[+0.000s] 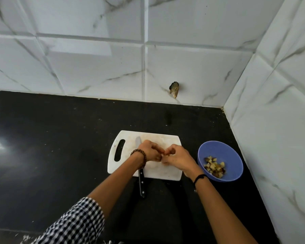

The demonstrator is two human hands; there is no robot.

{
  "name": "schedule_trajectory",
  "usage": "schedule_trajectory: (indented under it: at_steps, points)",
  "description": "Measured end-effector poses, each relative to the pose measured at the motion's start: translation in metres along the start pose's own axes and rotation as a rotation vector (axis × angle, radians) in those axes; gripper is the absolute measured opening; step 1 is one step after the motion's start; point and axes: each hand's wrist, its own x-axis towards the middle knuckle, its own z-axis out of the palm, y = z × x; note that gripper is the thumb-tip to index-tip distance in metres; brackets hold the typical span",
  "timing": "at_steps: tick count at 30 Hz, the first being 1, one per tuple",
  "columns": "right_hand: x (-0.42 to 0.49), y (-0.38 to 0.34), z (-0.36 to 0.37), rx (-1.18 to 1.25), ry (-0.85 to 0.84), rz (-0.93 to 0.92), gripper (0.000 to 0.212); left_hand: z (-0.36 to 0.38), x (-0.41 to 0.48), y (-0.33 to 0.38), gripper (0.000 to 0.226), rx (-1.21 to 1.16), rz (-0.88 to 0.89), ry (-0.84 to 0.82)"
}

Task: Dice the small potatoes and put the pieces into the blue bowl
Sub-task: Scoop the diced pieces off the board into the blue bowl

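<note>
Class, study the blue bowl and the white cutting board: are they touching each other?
Apart. The head view shows a strip of black counter between the blue bowl and the right edge of the cutting board.

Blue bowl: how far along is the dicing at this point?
Done: diced pieces lie in the blue bowl, and the knife rests on the cutting board. In hand: left hand and right hand pinch a brownish potato bit between them. Left: getting it into the bowl; no whole potatoes show.
</note>
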Motion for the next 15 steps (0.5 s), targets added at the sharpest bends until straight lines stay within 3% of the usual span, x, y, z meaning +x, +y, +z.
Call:
schedule_trajectory:
  at_steps: [8,15]
  points:
    - [-0.031,-0.014,-0.063,0.003,0.134,-0.057,0.027,0.015,-0.016,0.067,0.017,-0.014,0.18,-0.1]
    - [-0.063,0.029,-0.126,0.005,0.255,0.067,0.023,0.09,-0.006,0.112,0.024,0.178,0.268,-0.24]
